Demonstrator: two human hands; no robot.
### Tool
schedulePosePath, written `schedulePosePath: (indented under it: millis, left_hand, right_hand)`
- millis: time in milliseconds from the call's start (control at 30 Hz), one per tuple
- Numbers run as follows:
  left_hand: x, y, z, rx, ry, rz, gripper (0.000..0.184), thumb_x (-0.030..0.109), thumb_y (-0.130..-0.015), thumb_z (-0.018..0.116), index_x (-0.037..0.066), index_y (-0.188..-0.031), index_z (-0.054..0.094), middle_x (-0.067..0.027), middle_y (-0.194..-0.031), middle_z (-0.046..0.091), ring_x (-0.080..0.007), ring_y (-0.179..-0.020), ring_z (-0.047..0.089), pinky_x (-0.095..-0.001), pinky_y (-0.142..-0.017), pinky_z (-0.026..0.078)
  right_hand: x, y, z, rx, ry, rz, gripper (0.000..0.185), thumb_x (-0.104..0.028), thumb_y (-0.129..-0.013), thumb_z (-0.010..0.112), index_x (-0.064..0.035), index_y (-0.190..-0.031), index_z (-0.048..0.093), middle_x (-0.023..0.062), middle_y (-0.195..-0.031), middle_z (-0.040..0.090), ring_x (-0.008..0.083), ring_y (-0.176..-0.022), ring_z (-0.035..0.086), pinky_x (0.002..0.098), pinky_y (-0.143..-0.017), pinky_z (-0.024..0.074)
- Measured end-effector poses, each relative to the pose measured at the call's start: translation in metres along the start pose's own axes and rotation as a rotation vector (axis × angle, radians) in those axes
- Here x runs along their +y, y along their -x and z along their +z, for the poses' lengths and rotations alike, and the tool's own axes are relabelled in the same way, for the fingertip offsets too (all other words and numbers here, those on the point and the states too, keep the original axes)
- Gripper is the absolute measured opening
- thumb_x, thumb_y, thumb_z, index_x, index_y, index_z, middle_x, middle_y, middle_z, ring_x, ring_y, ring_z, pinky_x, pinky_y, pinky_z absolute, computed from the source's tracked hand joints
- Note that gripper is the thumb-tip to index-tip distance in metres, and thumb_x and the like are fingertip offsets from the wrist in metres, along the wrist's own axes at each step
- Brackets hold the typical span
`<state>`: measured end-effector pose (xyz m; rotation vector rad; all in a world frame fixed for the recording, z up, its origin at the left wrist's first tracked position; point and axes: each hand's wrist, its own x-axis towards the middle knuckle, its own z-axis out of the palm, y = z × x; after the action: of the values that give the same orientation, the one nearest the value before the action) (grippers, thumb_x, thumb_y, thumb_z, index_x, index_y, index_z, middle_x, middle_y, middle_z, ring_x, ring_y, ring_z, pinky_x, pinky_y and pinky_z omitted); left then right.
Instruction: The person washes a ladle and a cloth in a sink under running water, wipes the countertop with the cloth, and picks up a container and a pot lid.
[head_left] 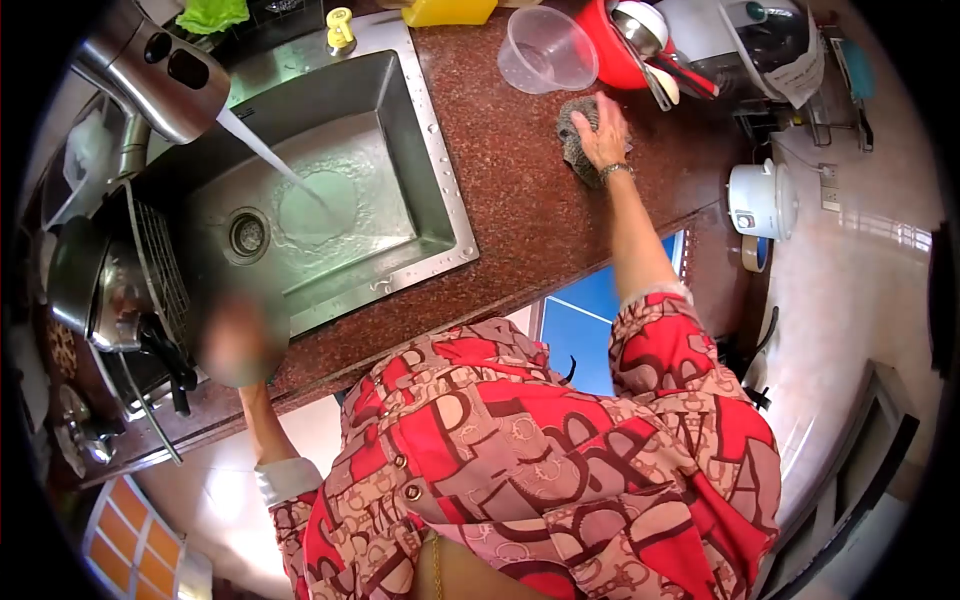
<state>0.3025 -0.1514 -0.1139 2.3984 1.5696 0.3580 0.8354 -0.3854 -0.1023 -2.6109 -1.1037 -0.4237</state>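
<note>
My right hand (603, 138) lies with fingers stretched out on a grey-brown cloth (577, 150) on the reddish-brown countertop (500, 170). The cloth is bunched under the palm and shows mostly on its left side. A clear plastic tub (546, 52) stands just beyond these fingers. My left hand (238, 335) is at the near left corner of the sink (440, 243). It is blurred, so its fingers and anything in them cannot be made out. Water pours from the metal faucet (190, 85) into the basin, close to the drain (248, 236).
A red container (597, 30) with metal utensils stands at the back right. Farther right is a white rice cooker (757, 198). A rack with a dark-handled pot (120, 290) sits left of the sink. A yellow-topped dispenser (341, 30) is at the sink's far edge.
</note>
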Motion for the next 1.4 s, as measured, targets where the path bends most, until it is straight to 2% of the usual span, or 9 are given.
schedulePosePath:
  millis: [67, 300, 367, 733, 900, 967, 1067, 1200, 1400]
  left_hand:
    - [-0.004, 0.001, -0.007, 0.007, -0.036, 0.004, 0.031, 0.038, -0.079, 0.052, 0.011, -0.089, 0.064, -0.0118, -0.082, 0.064, -0.0308, -0.078, 0.060, -0.0369, -0.069, 0.046]
    - [-0.003, -0.001, -0.001, 0.081, 0.007, 0.005, 0.029, 0.036, -0.079, 0.054, 0.009, -0.085, 0.064, -0.0132, -0.082, 0.063, -0.0314, -0.075, 0.061, -0.0371, -0.066, 0.046]
    - [-0.008, -0.003, 0.000, 0.068, -0.018, 0.056, 0.029, 0.035, -0.079, 0.055, 0.009, -0.084, 0.065, -0.0134, -0.080, 0.063, -0.0313, -0.073, 0.061, -0.0370, -0.065, 0.046]
    - [-0.001, -0.002, -0.003, 0.014, -0.051, -0.099, 0.028, 0.034, -0.078, 0.055, 0.008, -0.081, 0.064, -0.0141, -0.077, 0.063, -0.0325, -0.071, 0.060, -0.0385, -0.064, 0.046]
    - [0.006, -0.006, -0.013, -0.067, 0.025, -0.203, 0.020, 0.026, -0.075, 0.053, 0.008, -0.077, 0.064, -0.0131, -0.078, 0.063, -0.0305, -0.075, 0.058, -0.0386, -0.074, 0.042]
    - [0.001, -0.006, -0.013, -0.025, 0.018, -0.221, 0.020, 0.025, -0.075, 0.053, 0.008, -0.076, 0.064, -0.0130, -0.077, 0.062, -0.0304, -0.075, 0.058, -0.0387, -0.074, 0.042]
    - [-0.002, -0.003, -0.012, 0.038, 0.029, -0.211, 0.020, 0.024, -0.074, 0.054, 0.007, -0.073, 0.063, -0.0127, -0.074, 0.062, -0.0305, -0.074, 0.058, -0.0389, -0.073, 0.041]
    - [0.005, -0.006, -0.016, 0.105, 0.056, -0.148, 0.015, 0.021, -0.072, 0.057, 0.007, -0.069, 0.062, -0.0114, -0.068, 0.061, -0.0295, -0.068, 0.057, -0.0390, -0.071, 0.041]
    - [0.000, -0.007, -0.012, 0.140, 0.045, -0.134, 0.013, 0.020, -0.071, 0.059, 0.007, -0.068, 0.061, -0.0102, -0.068, 0.059, -0.0282, -0.068, 0.055, -0.0381, -0.071, 0.041]
  right_hand:
    - [-0.009, 0.019, 0.024, -0.082, 0.026, 0.110, 0.049, -0.034, -0.079, 0.054, -0.0021, -0.115, 0.048, 0.0202, -0.123, 0.043, 0.0357, -0.114, 0.039, 0.0438, -0.094, 0.0326]
    - [-0.172, 0.102, -0.019, -0.255, -0.552, -0.345, 0.039, -0.020, -0.077, 0.057, -0.0029, -0.111, 0.052, 0.0168, -0.122, 0.045, 0.0337, -0.116, 0.039, 0.0444, -0.099, 0.0275]
    - [-0.192, 0.082, -0.011, -0.298, -0.524, -0.430, 0.046, -0.022, -0.078, 0.056, -0.0047, -0.119, 0.045, 0.0161, -0.129, 0.036, 0.0333, -0.120, 0.033, 0.0462, -0.101, 0.0244]
    - [-0.228, -0.042, 0.072, -0.008, -0.543, -0.457, 0.029, -0.020, -0.077, 0.057, -0.0014, -0.100, 0.056, 0.0170, -0.109, 0.053, 0.0326, -0.108, 0.045, 0.0449, -0.096, 0.0314]
    - [-0.222, 0.020, 0.021, -0.141, -0.585, -0.661, 0.016, -0.014, -0.077, 0.057, -0.0014, -0.087, 0.058, 0.0147, -0.098, 0.057, 0.0318, -0.098, 0.052, 0.0401, -0.086, 0.0406]
    - [-0.232, 0.017, 0.017, -0.209, -0.748, -0.382, 0.014, -0.012, -0.077, 0.057, -0.0009, -0.085, 0.058, 0.0154, -0.089, 0.059, 0.0310, -0.086, 0.057, 0.0360, -0.075, 0.0465]
    - [-0.283, -0.021, 0.002, -0.138, -0.805, -0.420, 0.013, -0.011, -0.078, 0.056, -0.0016, -0.087, 0.059, 0.0163, -0.085, 0.060, 0.0319, -0.078, 0.059, 0.0349, -0.067, 0.0476]
    - [-0.373, -0.077, 0.029, -0.078, -0.833, -0.591, 0.019, -0.012, -0.077, 0.057, -0.0017, -0.094, 0.057, 0.0146, -0.093, 0.059, 0.0300, -0.084, 0.057, 0.0337, -0.074, 0.0459]
    - [-0.459, -0.102, 0.143, -0.252, -0.960, -1.224, 0.043, -0.017, -0.076, 0.061, -0.0024, -0.115, 0.047, 0.0165, -0.112, 0.049, 0.0316, -0.103, 0.048, 0.0369, -0.087, 0.0409]
